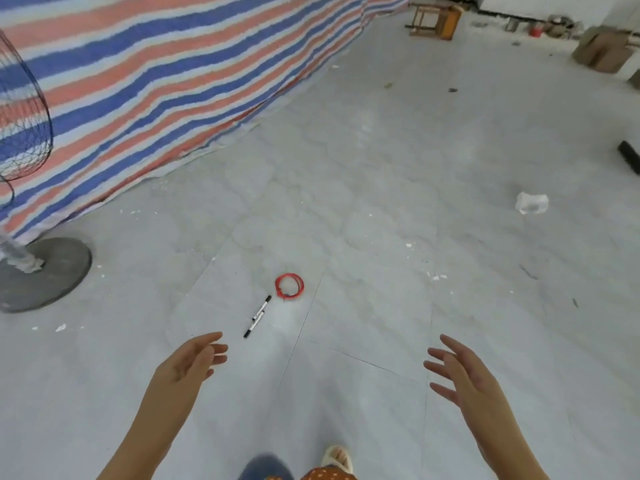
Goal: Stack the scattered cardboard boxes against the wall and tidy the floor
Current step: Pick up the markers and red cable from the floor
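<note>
Reaching forward over the pale grey floor (381,168), the left hand (188,358) and right hand (460,370) hold nothing, fingers loosely spread. Two black-and-white marker pens (258,316) lie just beyond the left fingertips, beside a coiled red wire (289,286). Brown cardboard boxes (602,50), contents unseen, sit far beyond the right fingers.

Both my hands hang empty over bare floor (363,209), left hand (188,363) and right hand (462,370) well apart with clear tile between. Just past my left fingertips lie two pens (258,317), and beyond them a red wire coil (289,286). Far left, the fan base (45,271) and striped tarp (166,81) block passage. A crumpled plastic scrap (531,203) lies ahead of my right fingers.
</note>
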Tool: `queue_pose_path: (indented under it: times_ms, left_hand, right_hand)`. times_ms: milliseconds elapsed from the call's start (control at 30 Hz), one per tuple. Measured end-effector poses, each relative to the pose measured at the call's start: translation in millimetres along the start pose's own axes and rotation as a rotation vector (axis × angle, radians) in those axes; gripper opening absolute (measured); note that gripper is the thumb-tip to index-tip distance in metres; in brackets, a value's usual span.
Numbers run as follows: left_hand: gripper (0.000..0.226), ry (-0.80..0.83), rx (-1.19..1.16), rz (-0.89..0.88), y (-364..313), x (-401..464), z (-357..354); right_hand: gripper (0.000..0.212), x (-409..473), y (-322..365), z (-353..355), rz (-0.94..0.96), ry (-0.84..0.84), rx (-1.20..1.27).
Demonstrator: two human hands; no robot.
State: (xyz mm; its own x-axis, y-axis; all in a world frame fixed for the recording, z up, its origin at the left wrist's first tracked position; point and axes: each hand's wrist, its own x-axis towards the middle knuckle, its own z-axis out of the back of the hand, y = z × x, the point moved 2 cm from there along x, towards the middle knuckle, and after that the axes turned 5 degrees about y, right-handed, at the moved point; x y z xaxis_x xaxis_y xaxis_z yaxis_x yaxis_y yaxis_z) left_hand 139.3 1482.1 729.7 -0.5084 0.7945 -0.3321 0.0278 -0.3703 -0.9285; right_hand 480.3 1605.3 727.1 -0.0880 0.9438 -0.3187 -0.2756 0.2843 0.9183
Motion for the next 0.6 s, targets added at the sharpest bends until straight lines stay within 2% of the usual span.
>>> queue_pose_path:
  times_ms: [133, 267, 400, 600]
  left_hand:
    - [0.023, -0.065, -0.018, 0.05, -11.6, 40.9, -16.7]
    - [0.023, -0.185, -0.057, 0.134, -9.6, 90.3, -10.7]
    - [0.022, -0.216, -0.036, 0.136, -27.2, 158.7, -9.1]
    - [0.023, -0.242, -0.025, 0.138, -65.6, 248.7, -18.0]
  right_hand:
    - [0.027, 94.9, 36.6, -0.5, 0.02, 0.106, -0.056]
    - [0.026, 177.3, 64.3, -40.3, 0.042, 0.195, -0.085]
    - [0.027, 243.8, 85.2, -86.4, 0.046, 0.236, -0.086]
    - [0.03, 329.3, 128.5, -134.9, 0.06, 0.421, -0.255]
